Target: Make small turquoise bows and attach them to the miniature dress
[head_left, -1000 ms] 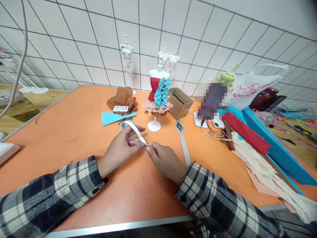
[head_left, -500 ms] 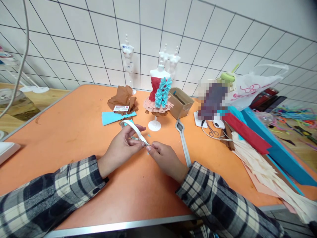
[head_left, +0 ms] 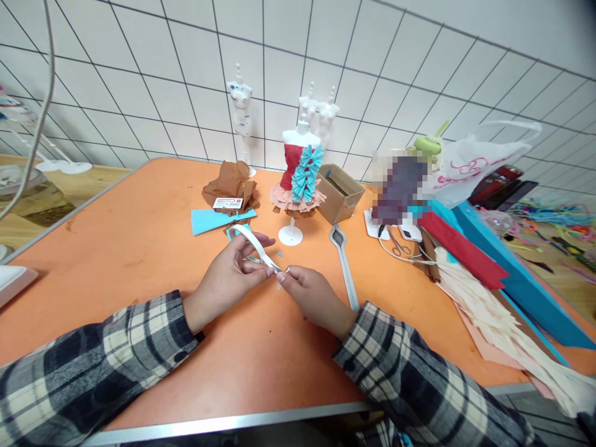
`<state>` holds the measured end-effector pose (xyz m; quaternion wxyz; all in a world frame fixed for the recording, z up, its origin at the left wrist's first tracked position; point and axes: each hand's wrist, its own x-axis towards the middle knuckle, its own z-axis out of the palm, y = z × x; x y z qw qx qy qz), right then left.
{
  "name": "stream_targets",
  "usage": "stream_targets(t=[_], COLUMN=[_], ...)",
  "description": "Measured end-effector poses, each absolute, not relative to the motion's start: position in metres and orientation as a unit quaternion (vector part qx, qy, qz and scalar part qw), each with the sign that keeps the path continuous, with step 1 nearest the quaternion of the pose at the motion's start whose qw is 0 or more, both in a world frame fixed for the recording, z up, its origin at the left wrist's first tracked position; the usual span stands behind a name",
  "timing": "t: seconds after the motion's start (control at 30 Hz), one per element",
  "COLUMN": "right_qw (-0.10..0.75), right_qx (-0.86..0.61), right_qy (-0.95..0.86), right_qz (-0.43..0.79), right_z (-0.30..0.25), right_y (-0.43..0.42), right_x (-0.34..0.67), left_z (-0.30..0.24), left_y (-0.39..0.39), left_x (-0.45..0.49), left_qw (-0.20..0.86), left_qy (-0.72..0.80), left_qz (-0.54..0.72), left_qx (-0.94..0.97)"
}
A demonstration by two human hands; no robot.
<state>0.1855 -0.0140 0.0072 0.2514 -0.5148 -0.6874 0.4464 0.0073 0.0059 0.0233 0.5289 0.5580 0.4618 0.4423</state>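
A narrow roll of white tape (head_left: 254,238) is in my left hand (head_left: 228,273), whose fingers pass through the ring while thumb and fingertips pinch its near end. My right hand (head_left: 314,298) meets it there, thumb and forefinger closed on the tape's end; fingertips hide the exact edge. Just beyond the hands stands a small white dress form (head_left: 302,138) on a round base, wearing a red bodice (head_left: 292,166), a teal ruffle strip (head_left: 307,175) and a pink frilled skirt (head_left: 291,200). Tiny teal scraps (head_left: 280,254) lie near my fingertips.
Brown crepe paper (head_left: 228,182), a small white box (head_left: 228,203) and folded light-blue paper (head_left: 207,221) lie at left. Behind are bare dress forms (head_left: 241,112) and a cardboard box (head_left: 343,202). Rightward lie a grey tool (head_left: 345,273), scissors (head_left: 401,249), cables and coloured paper (head_left: 465,251).
Both hands stay almost in place at the tape. My right thumb has shifted slightly at its end, and the ring has tilted a little.
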Motion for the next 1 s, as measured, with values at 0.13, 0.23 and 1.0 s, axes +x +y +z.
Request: stream_targets(t=[0.13,0.23,1.0], right_qw=[0.243,0.218,0.389], right_qx=[-0.512,-0.518,-0.535], right_qy=[-0.704,-0.726,-0.637], right_qz=[0.427,0.396,0.396], right_z=[0.006,0.007,0.005], right_y=[-0.011,-0.008,-0.004], right_x=[0.188,0.191,0.196], left_z=[0.021,0.017,0.021], left_y=[0.007,0.010,0.012], left_x=[0.007,0.005,0.001], left_qw=[0.531,0.527,0.562], left_qy=[0.460,0.465,0.437], left_qz=[0.436,0.426,0.412], left_qx=[0.562,0.569,0.568])
